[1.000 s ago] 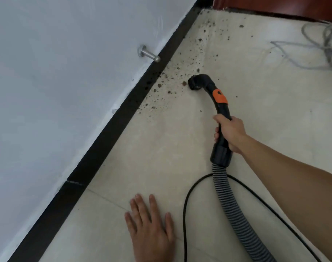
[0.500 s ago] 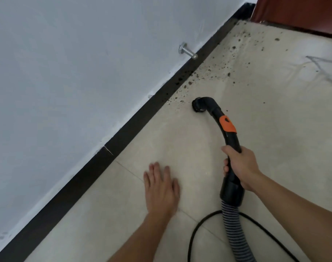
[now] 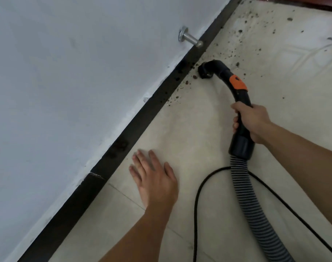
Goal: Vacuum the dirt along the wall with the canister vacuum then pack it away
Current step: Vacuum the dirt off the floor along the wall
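Note:
My right hand (image 3: 251, 121) grips the black curved vacuum handle (image 3: 235, 87), which has an orange slider. Its round nozzle end (image 3: 204, 71) sits on the pale tile floor right beside the black baseboard (image 3: 142, 118). Dark dirt crumbs (image 3: 235, 33) are scattered along the baseboard ahead of the nozzle and a few lie just beside it. The ribbed grey hose (image 3: 254, 210) runs back from the handle to the lower right. My left hand (image 3: 154, 178) rests flat on the floor near the baseboard, fingers spread. The canister itself is out of view.
A metal door stop (image 3: 189, 39) sticks out of the white wall above the baseboard, near the nozzle. A black power cord (image 3: 197, 203) loops on the floor between my arms. A dark red door edge (image 3: 303, 2) shows at the top right.
The nozzle has moved closer to the baseboard, into the dirt near the door stop. My left hand has shifted forward along the floor, still flat. The view has moved closer to the wall.

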The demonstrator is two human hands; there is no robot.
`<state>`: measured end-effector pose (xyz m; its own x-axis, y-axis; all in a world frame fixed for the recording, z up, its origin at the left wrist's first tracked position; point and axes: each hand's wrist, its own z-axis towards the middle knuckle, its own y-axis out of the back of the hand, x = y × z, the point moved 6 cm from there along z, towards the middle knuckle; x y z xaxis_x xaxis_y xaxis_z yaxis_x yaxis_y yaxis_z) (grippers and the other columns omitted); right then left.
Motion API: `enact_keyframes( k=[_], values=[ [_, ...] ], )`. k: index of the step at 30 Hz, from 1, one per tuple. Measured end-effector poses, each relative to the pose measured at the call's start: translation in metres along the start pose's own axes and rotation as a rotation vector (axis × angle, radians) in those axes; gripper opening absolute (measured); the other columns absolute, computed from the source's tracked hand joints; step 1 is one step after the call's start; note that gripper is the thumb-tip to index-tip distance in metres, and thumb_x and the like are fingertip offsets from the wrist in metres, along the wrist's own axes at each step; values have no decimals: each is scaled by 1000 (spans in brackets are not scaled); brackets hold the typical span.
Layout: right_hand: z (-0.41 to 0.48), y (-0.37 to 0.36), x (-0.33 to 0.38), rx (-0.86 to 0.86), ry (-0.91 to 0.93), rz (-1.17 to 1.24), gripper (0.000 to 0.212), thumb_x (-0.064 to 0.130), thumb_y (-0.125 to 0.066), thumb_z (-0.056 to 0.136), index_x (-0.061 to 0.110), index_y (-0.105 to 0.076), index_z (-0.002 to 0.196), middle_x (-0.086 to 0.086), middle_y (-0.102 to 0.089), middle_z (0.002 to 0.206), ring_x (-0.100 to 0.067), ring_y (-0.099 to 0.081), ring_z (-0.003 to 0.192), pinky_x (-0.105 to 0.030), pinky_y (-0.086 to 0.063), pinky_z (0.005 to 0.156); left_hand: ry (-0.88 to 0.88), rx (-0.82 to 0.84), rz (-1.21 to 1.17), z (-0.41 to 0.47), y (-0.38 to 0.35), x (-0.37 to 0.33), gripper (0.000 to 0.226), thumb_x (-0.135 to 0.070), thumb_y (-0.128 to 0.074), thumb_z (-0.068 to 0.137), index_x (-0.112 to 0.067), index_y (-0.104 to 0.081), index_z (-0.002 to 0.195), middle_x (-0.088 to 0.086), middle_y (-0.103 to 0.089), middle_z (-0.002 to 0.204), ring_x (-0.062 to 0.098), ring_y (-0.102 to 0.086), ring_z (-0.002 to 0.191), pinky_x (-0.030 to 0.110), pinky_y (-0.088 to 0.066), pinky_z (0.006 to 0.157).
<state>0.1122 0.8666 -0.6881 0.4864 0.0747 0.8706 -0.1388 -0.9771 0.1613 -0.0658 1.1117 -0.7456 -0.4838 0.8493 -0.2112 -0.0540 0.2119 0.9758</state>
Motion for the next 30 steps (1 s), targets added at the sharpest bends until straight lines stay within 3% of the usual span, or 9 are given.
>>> enact_keyframes(
  k=[5, 10, 23, 30],
  values=[
    [28, -18, 28, 8, 0, -48, 18, 22, -67, 87, 11, -53, 89, -9, -52, 62, -19, -48, 40, -30, -48, 45, 7, -9, 59, 1, -4, 2, 64, -42, -19, 97, -6, -27, 150, 22, -13, 158, 35, -7, 148, 50, -4, 118],
    [2, -20, 14, 87, -9, -129, 16, 21, -66, 86, 11, -55, 89, -11, -54, 59, -22, -48, 43, -33, -48, 47, 2, -8, 65, 3, -2, 1, 63, -41, -25, 95, -4, -37, 145, 24, -22, 155, 37, -17, 146, 51, -8, 116],
    [-118, -22, -54, 272, 1, -235, 15, 13, -63, 92, 6, -54, 82, -12, -53, 53, -23, -49, 42, -31, -43, 44, 8, -9, 37, 3, -1, 1, 64, -42, -19, 97, -6, -31, 148, 22, -15, 158, 35, -8, 148, 48, 0, 118],
    [-59, 1, -23, 100, 39, -172, 14, 17, -65, 90, 8, -56, 85, -11, -52, 56, -21, -46, 38, -30, -43, 44, 14, -13, 34, 3, -1, 0, 67, -44, -13, 95, -8, -25, 151, 21, -9, 159, 33, -1, 149, 47, 4, 119]
  ],
)
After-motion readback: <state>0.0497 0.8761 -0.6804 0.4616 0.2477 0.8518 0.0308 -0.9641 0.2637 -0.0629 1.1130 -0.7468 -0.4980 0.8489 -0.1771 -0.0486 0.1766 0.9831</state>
